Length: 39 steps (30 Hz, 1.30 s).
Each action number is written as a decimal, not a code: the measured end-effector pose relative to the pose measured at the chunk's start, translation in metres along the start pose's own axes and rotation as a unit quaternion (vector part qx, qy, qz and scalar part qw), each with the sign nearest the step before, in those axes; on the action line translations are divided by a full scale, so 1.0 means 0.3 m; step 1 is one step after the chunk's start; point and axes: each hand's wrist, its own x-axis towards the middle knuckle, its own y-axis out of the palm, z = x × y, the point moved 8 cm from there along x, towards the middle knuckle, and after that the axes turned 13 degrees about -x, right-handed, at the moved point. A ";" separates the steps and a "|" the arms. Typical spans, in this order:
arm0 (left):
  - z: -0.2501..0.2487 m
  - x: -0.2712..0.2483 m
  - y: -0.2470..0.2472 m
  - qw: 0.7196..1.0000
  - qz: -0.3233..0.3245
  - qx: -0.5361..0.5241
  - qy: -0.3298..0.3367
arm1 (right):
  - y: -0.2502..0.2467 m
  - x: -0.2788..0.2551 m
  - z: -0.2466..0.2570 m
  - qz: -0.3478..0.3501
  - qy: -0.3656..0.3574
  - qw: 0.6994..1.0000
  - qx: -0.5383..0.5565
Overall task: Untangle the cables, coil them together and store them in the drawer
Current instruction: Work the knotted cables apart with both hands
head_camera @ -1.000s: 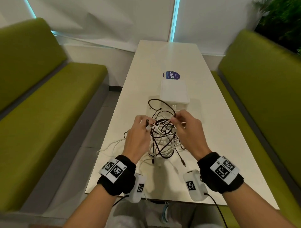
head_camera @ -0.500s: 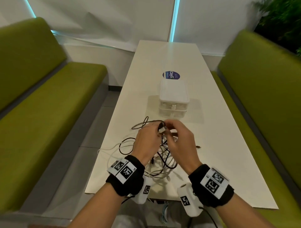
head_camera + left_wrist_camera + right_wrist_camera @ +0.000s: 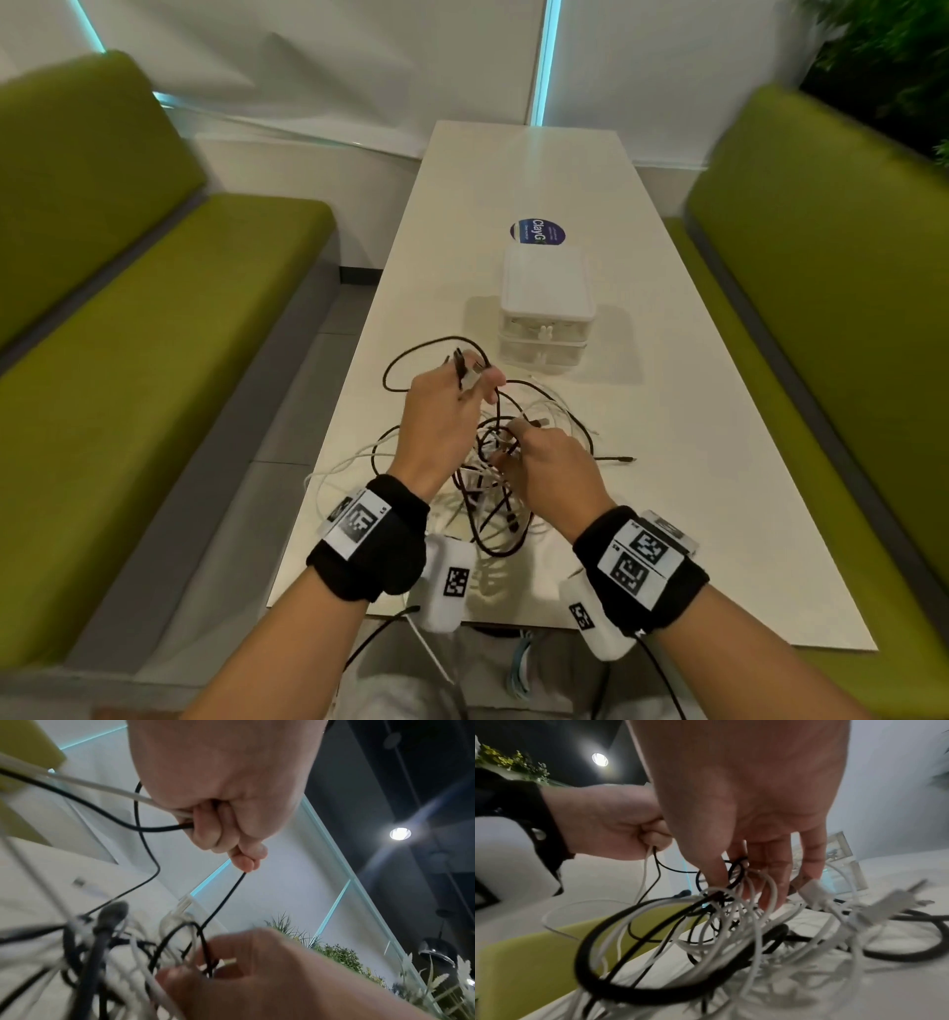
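Cables (image 3: 493, 462) hang between left hand's (image 3: 436, 426) clenched grip and right hand's (image 3: 549, 478) pinch.

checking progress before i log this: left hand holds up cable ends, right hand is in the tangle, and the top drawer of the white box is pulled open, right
Not quite. Both drawers of the white drawer box are closed, as the head view shows. The rest holds: the left hand grips black and white cable ends, and the right hand has its fingers in the cable tangle on the table.
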 end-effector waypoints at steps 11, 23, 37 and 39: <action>-0.063 0.016 -0.079 0.994 -0.063 -0.090 -0.006 | -0.028 0.026 0.006 -0.068 -0.021 0.996 0.061; -0.115 -0.043 -0.119 0.970 -0.129 -0.189 0.079 | -0.050 0.087 -0.106 0.009 0.095 0.995 -0.022; 0.103 -0.025 0.020 0.987 -0.027 -0.145 -0.059 | -0.086 0.054 -0.116 -0.076 0.055 0.992 0.082; 0.132 -0.031 0.053 0.991 -0.011 -0.107 -0.080 | -0.108 0.048 -0.083 -0.086 0.024 0.993 0.078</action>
